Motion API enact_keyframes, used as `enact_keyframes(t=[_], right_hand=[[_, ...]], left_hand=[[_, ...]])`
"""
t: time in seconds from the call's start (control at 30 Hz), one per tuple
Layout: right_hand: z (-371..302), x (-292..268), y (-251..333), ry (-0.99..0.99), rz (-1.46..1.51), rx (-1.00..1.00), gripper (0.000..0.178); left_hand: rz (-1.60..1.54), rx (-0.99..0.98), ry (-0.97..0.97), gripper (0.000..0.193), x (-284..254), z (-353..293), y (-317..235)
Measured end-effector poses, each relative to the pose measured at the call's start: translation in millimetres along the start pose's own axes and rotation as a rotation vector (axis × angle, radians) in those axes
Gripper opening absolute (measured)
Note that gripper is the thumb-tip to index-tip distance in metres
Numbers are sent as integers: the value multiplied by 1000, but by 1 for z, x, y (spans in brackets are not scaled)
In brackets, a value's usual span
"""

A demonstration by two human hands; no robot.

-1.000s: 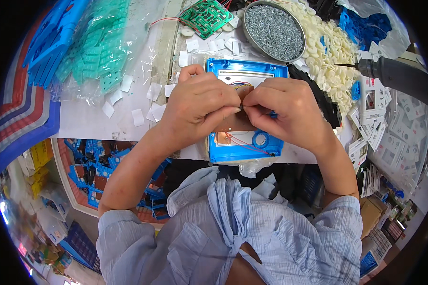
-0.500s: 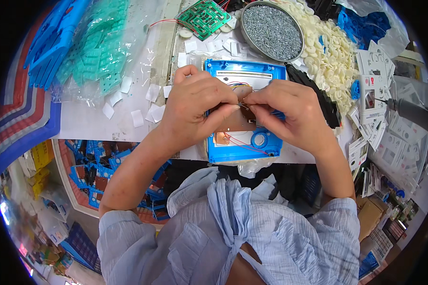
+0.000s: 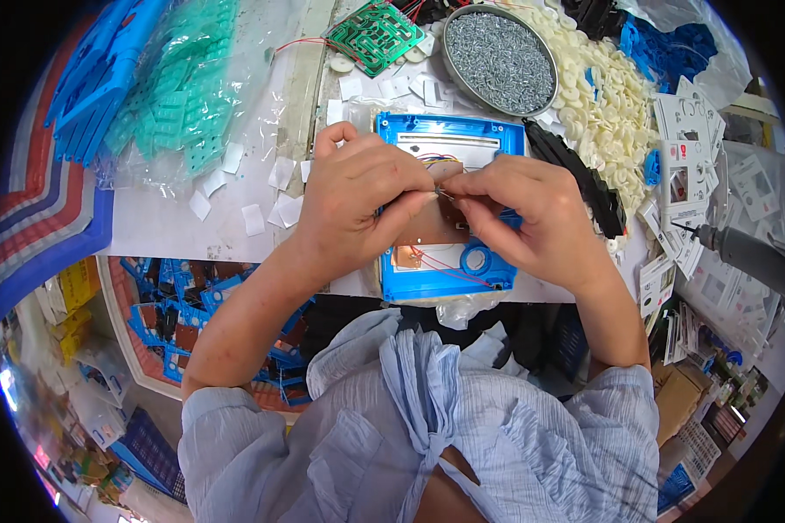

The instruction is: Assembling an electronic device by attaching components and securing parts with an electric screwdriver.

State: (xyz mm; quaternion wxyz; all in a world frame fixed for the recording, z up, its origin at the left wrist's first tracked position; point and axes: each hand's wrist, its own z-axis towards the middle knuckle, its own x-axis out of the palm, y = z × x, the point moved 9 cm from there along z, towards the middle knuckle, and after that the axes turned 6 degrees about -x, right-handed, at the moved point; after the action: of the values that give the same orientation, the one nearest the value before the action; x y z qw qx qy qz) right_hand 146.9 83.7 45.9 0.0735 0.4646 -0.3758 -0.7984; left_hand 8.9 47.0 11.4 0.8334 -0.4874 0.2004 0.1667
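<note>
A blue plastic casing (image 3: 392, 277) lies open on the table in front of me, with a brown circuit board (image 3: 440, 228) inside it. Over the board my left hand (image 3: 362, 187) and my right hand (image 3: 528, 205) meet, thumb and forefinger of each pinched together. Between the fingertips show thin wires (image 3: 442, 191), too small to make out fully. Red wires (image 3: 449, 268) run across the casing's near end, beside a round blue ring (image 3: 476, 258). Colored wires (image 3: 436, 159) come out beyond my fingers. My hands hide part of the board.
A round metal bowl of screws (image 3: 500, 61) stands beyond the casing, next to a heap of cream plastic pieces (image 3: 597, 96). Black strips (image 3: 584, 174) and a dark electric screwdriver (image 3: 746, 253) are at right. Left lie bagged green parts (image 3: 179, 105); below, a bin of blue assemblies (image 3: 179, 305).
My fingertips have shifted slightly, still pinched together over the board. The screwdriver at the right hangs a little lower. The casing stays nearly in place.
</note>
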Motion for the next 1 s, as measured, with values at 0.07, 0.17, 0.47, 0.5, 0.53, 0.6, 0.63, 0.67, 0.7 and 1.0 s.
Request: enact_keyframes(t=[0.07,0.17,0.47,0.5,0.53,0.6,0.63,0.67,0.7,1.0], right_hand=[[-2,1,1,-25,34,12,20],[-6,2,-2,-63,93,69,22],[-8,0,3,-92,72,53,28],[-8,0,3,-88,62,61,29],[-10,-1,2,-84,51,70,30],[-12,-4,-1,-77,37,112,31],[-14,-7,-2,-74,33,146,31],[-15,-8,-4,-72,29,180,31],[-15,-8,-3,-75,28,161,32],[-15,0,4,-63,24,99,35]], left_hand=[[21,-2,-15,14,0,-1,0],[35,-2,-29,14,-2,-1,0],[57,-26,-47,14,-4,0,0],[58,-23,-50,13,-4,0,-1],[58,-20,-54,13,-4,0,-1],[52,-31,-47,13,-5,0,-1],[50,-37,-43,13,-5,0,0],[53,-35,-46,13,-5,0,0],[51,-29,-47,13,-5,1,-1],[53,-48,-75,13,-6,2,-1]])
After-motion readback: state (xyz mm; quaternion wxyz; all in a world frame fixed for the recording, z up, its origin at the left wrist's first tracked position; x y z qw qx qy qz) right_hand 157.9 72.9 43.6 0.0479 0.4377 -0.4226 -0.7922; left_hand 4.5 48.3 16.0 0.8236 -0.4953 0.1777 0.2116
